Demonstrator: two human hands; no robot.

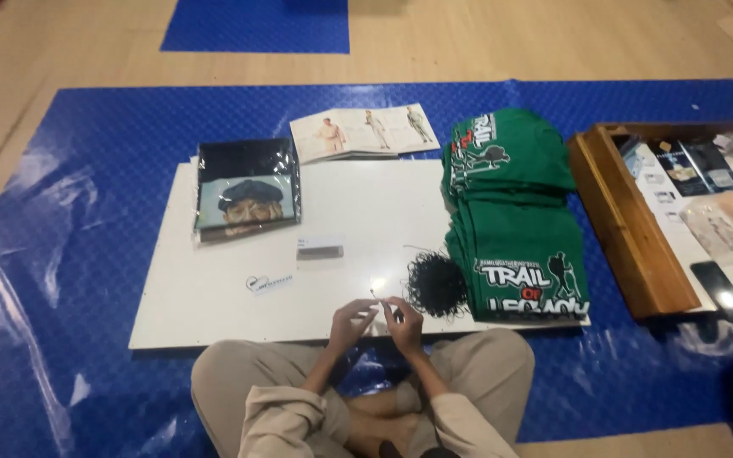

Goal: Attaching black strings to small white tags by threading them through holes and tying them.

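Observation:
I sit cross-legged at the near edge of a white board (214,297). My left hand (351,322) and my right hand (405,321) are raised close together over the board's front edge, fingers pinched on a small thin thing, perhaps a black thread, too small to tell. Just right of my right hand lies a tangled bundle of black threads (436,284). It touches a pile of folded green printed shirts (515,229).
A bagged dark garment with a portrait print (248,188) lies on the board's far left. An open booklet (362,131) sits behind. A small label strip (320,251) and a sticker (269,282) lie mid-board. A wooden tray (625,229) with packets stands right, on blue plastic sheeting (61,237).

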